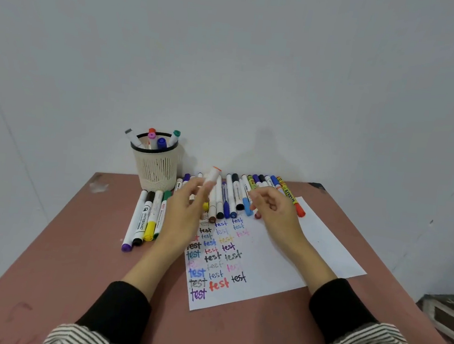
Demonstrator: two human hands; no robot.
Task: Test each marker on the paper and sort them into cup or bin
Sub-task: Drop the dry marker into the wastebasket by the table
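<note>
Risk first: loose, blurred grip on the orange-capped marker (212,177), pinched at the fingertips of the left hand (186,209) and raised clear of the table (73,254); could slip and roll into the untested row of markers (234,197) at 12 o'clock of the paper (281,260), mixing tested with untested. Could also knock the mesh cup (156,162), standing at 11 o'clock and already holding several markers, if swung there carelessly. Right hand (275,209) just above the row at 1 o'clock, fingers loosely curled, holding nothing that shows; cannot tell whether a cap sits hidden in it. Marker itself: white barrel, orange end uppermost, tilted slightly right, smeared by motion, tip hidden. Paper filled down its left half with coloured "test" words, some faint. Four whiteboard markers (146,216) lying apart at 9 o'clock. No bin identifiable.
</note>
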